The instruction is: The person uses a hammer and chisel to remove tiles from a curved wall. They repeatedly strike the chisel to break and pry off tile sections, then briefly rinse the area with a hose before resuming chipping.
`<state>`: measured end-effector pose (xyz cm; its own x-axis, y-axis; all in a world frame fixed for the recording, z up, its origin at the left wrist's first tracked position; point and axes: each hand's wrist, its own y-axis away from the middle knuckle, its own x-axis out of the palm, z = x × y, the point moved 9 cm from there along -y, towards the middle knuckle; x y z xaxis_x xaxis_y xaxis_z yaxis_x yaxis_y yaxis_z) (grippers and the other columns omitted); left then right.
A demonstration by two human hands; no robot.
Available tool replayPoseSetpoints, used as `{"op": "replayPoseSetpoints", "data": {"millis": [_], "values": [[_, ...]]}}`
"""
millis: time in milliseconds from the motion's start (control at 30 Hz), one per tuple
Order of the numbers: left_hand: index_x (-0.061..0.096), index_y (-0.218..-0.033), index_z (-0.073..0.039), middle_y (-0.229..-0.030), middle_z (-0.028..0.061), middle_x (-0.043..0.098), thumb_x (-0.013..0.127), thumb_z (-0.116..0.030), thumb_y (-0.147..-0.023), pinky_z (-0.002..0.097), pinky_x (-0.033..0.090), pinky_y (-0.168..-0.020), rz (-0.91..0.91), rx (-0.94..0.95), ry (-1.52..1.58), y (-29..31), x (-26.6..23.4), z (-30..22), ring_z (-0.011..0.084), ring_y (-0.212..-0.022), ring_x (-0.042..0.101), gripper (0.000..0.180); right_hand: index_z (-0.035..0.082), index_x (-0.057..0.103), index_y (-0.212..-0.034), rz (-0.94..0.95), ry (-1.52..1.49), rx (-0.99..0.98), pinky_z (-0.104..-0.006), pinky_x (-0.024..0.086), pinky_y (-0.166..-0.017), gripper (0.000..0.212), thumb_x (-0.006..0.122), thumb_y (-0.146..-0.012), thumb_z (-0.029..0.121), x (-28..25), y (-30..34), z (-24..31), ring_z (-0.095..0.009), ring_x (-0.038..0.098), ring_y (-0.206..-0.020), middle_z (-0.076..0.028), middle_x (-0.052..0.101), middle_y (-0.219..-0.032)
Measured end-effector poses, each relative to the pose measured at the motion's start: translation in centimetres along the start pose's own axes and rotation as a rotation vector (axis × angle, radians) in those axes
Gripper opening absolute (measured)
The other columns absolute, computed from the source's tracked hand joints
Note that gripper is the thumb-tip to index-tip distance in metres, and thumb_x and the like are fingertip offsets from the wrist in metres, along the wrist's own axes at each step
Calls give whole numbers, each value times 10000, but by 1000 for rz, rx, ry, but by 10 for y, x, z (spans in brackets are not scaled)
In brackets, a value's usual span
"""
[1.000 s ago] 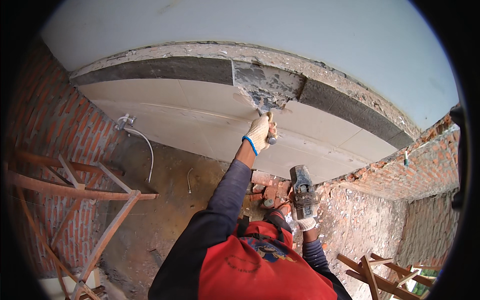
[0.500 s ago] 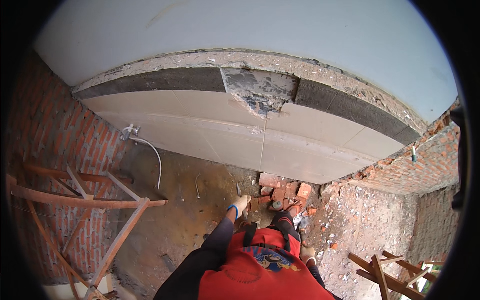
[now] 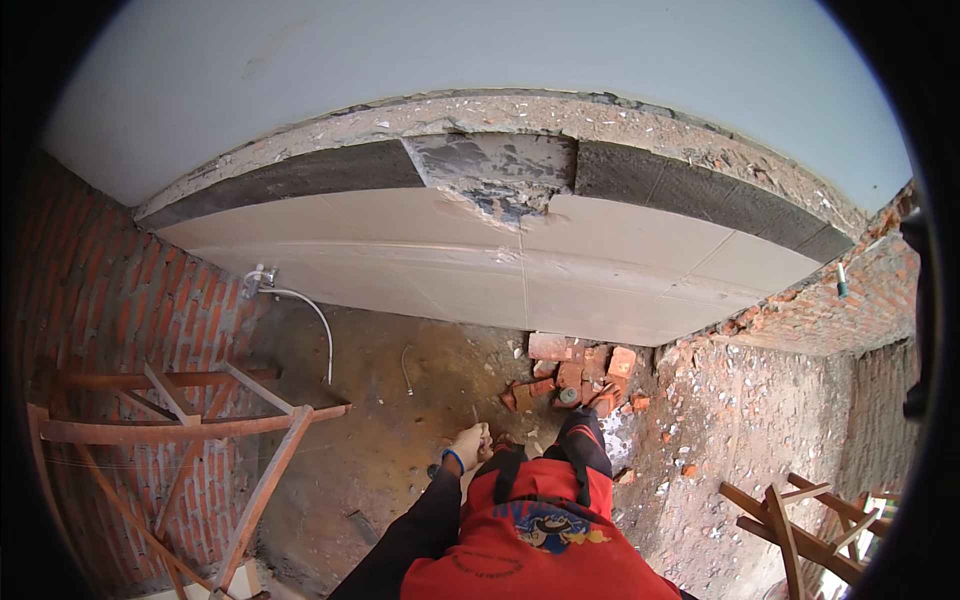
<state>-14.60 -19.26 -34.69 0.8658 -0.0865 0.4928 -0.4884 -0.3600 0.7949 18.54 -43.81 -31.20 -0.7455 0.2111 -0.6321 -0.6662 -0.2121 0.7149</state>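
Below the tiled ledge, my left hand (image 3: 467, 447), with a blue band at the wrist, is closed around a thin metal chisel (image 3: 475, 412). The chisel points away from me and is small and blurred. My right hand does not show; my red shirt (image 3: 540, 540) fills the bottom middle. Ahead of my feet lies a pile of broken red bricks (image 3: 570, 372). A small round grey-green thing (image 3: 569, 396) sits among them. In the ledge's dark edging (image 3: 330, 170) there is a gap with bare, chipped mortar (image 3: 510, 198).
A wooden trestle (image 3: 180, 430) stands at the left by a brick wall (image 3: 110, 280). A white hose (image 3: 325, 335) hangs from a tap. More wooden framing (image 3: 800, 525) is at the lower right, and rubble (image 3: 730, 430) covers the floor on the right.
My left hand has drawn back from the bricks toward my body. My right hand, earlier at the lower right with a hammer, has gone out of sight. The whole view has shifted slightly.
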Motion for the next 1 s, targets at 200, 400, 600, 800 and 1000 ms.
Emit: {"op": "replayPoseSetpoints", "data": {"millis": [200, 400, 600, 800, 1000], "values": [[493, -1067, -136, -999, 120, 595, 532, -165, -906, 458, 473, -808, 60, 305, 320, 6, 96, -94, 279, -855, 572, 168, -18, 611, -781, -25, -3, -71, -403, 468, -592, 262, 590, -787, 243, 2, -6, 1, -330, 645, -705, -212, 615, -656], [466, -776, -105, -704, 39, 531, 506, -252, -929, 333, 459, -439, 73, 539, 52, 32, 184, -213, 141, -500, 515, 217, -29, 603, -795, -57, -3, -179, -409, 464, -594, 277, 587, -796, 248, -5, -13, 15, -339, 642, -710, -226, 616, -670], [459, -743, -110, -656, 26, 513, 498, -294, -927, 259, 407, -375, 113, 779, -45, 64, 224, -276, 112, -450, 489, 263, -11, 663, -871, -21, 256, -340, -407, 473, -706, 272, 584, -753, 221, -35, -6, 38, -352, 638, -811, -238, 638, -795], [529, -977, -57, -689, 67, 539, 482, -383, -928, 302, 434, -418, 105, 815, -34, 59, 231, -281, 147, -470, 504, 333, -32, 659, -846, -67, 154, -180, -409, 478, -714, 305, 574, -758, 247, -25, 4, 20, -361, 640, -815, -251, 636, -787], [531, -870, -74, -654, 55, 520, 520, -355, -911, 288, 439, -420, 134, 768, 39, 65, 235, -291, 145, -462, 493, 285, -47, 612, -702, 0, -275, -99, -324, 438, -417, 191, 536, -730, 125, -25, 35, 17, -201, 557, -448, -115, 579, -577]]}}
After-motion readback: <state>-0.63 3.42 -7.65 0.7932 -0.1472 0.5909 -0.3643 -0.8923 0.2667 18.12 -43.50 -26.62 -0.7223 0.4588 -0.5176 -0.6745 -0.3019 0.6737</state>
